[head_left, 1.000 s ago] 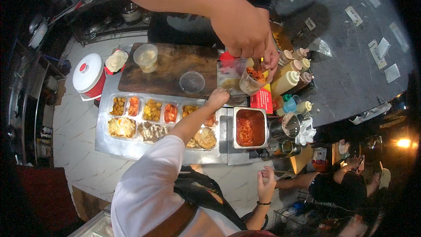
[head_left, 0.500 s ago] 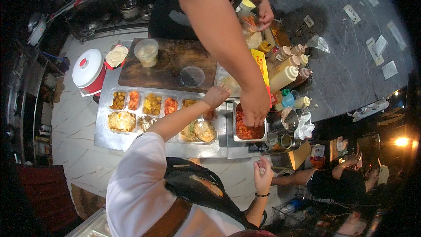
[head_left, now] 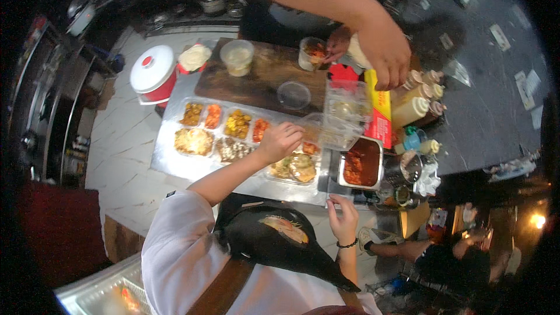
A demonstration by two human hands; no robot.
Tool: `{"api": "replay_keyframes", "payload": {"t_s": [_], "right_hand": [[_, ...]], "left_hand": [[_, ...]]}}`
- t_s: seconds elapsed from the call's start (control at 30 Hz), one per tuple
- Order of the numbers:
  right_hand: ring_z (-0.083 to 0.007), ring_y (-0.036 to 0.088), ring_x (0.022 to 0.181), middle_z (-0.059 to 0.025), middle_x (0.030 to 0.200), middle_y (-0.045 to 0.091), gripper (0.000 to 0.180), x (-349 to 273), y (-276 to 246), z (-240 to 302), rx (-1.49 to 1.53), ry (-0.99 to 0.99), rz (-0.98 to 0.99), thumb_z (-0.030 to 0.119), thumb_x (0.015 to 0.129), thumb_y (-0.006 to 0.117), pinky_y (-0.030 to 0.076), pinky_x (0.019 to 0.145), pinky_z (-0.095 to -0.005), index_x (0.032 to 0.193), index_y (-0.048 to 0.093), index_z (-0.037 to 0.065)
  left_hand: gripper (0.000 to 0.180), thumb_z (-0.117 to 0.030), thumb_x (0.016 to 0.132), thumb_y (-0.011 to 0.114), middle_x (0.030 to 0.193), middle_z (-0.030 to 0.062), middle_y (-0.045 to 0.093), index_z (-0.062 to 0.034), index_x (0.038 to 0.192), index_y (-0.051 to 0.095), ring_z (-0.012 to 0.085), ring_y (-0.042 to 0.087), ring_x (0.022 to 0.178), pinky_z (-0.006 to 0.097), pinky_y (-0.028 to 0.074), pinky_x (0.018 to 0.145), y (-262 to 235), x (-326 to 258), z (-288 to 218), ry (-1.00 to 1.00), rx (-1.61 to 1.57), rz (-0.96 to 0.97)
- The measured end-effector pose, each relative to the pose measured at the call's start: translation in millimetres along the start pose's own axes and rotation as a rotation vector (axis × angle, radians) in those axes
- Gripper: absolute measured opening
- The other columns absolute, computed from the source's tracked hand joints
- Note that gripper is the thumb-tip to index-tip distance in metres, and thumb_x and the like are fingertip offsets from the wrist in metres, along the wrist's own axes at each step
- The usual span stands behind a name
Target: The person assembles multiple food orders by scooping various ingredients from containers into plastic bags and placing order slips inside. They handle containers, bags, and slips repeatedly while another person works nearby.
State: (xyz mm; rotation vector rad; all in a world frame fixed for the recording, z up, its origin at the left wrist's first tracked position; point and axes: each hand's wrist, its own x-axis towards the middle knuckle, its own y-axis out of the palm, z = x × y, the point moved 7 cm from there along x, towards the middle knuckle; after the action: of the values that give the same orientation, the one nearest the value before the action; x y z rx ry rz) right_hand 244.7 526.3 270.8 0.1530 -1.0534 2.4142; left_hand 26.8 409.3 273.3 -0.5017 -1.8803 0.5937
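Observation:
My left hand (head_left: 281,140) reaches out over the row of food trays (head_left: 224,123), fingers curled, nothing in it, beside a clear plastic lidded box (head_left: 341,122). My right hand (head_left: 344,219), with a dark bracelet, is held near the steel counter's front edge (head_left: 251,184), fingers apart and empty. A black bag (head_left: 274,239) hangs on my chest. Across the counter another person's hand (head_left: 385,52) hovers over the squeeze bottles (head_left: 415,102). That person's other hand (head_left: 337,44) holds a clear cup of food (head_left: 312,53).
A wooden board (head_left: 262,79) carries a sauce tub (head_left: 237,57) and an empty clear cup (head_left: 293,94). A red-and-white pot (head_left: 153,73) stands at the left. A steel pan of red sauce (head_left: 361,163) sits at the right. A seated person (head_left: 443,254) is at lower right.
The other person's hand rose from the red sauce pan to the squeeze bottles. My left hand stayed over the trays. My right hand came up toward the counter edge.

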Motion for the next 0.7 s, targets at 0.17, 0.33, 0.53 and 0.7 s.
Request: {"api": "replay_keyframes", "payload": {"t_s": [0.17,0.33,0.53,0.7], "right_hand": [[-0.0126,0.06,0.078,-0.0075,0.086,0.065,0.018,20,83,-2,0.546,0.356,0.209,0.009,0.084,0.063,0.048,0.07,-0.0262,0.098,0.06,-0.001],[-0.0124,0.058,0.086,-0.0087,0.1,0.06,0.031,52,196,19,0.986,0.604,0.325,0.02,0.093,0.053,0.048,0.07,-0.0256,0.117,0.049,0.0],[-0.0101,0.057,0.07,-0.0051,0.081,0.061,0.023,114,311,81,0.903,0.444,0.288,0.012,0.091,0.053,0.047,0.062,-0.0227,0.109,0.053,-0.001],[-0.0104,0.057,0.063,-0.0058,0.074,0.061,0.022,161,401,83,0.748,0.54,0.358,0.002,0.085,0.05,0.046,0.056,-0.0224,0.105,0.055,-0.005]], "left_hand": [[0.012,-0.002,0.077,0.066,0.085,0.0055,0.063,-0.0055,0.077,0.054,0.0124,0.061,0.071,0.024,0.049,0.061,-73,-82,34,-0.779,-0.587,-0.242],[0.018,0.0,0.08,0.065,0.083,0.0054,0.061,-0.0081,0.08,0.049,0.0144,0.061,0.076,0.026,0.051,0.06,-126,-185,59,-1.334,-1.027,-0.576],[0.017,-0.009,0.084,0.063,0.099,0.0076,0.059,-0.0109,0.089,0.046,0.0194,0.061,0.087,0.033,0.052,0.068,-165,-268,108,-1.51,-1.131,-0.665],[0.039,-0.037,0.092,0.052,0.114,0.011,0.051,-0.008,0.115,0.04,0.0208,0.056,0.097,0.033,0.049,0.074,-208,-344,176,-1.631,-0.956,-0.612]]}}
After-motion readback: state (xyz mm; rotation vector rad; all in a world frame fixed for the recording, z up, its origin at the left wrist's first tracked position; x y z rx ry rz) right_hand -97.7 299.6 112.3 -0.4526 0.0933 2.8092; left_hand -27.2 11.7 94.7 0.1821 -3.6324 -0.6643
